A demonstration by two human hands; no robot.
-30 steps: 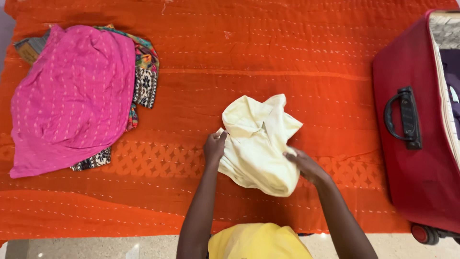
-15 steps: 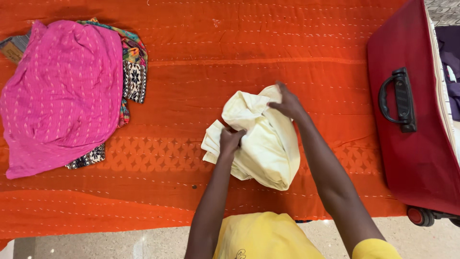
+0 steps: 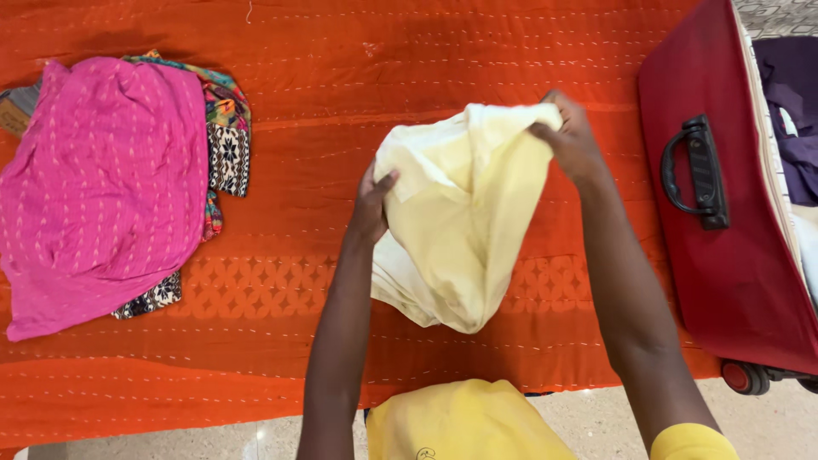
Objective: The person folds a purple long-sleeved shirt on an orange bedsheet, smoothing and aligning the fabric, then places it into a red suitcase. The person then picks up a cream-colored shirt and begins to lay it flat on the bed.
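Two bare arms reach up from the bottom edge across a wide orange quilt [image 3: 409, 77] that covers nearly the whole view, stitched in pale rows with a woven band of diamond shapes running across its lower part. At the right edge lies a red suitcase [image 3: 733, 281], its black handle [image 3: 694, 175] facing up, its lid side open toward the right so that dark purple clothes [image 3: 788, 94] show inside; one wheel [image 3: 737, 375] sits at its lower corner over the pale floor. On the left of the quilt lies a pink cloth [image 3: 94, 187] with small white dashes, heaped over a patterned cloth [image 3: 226, 140] whose black-and-white and many-coloured edges stick out on the right and below.

Between these, near the middle, a cream garment [image 3: 464, 221] is held up off the quilt, its top edge stretched between both hands while the rest hangs in a loose bunch down toward the diamond band. The right hand [image 3: 573, 140] is raised farther from the body, arm almost straight, fingers curled shut over the garment's upper right corner. The left hand [image 3: 372, 209] sits lower and nearer, forearm pointing straight up the view, thumb and fingers pinched on the garment's left edge. At the bottom, yellow clothing [image 3: 460, 422] of the person shows between the arms, and a yellow sleeve [image 3: 694, 443] at the right arm.
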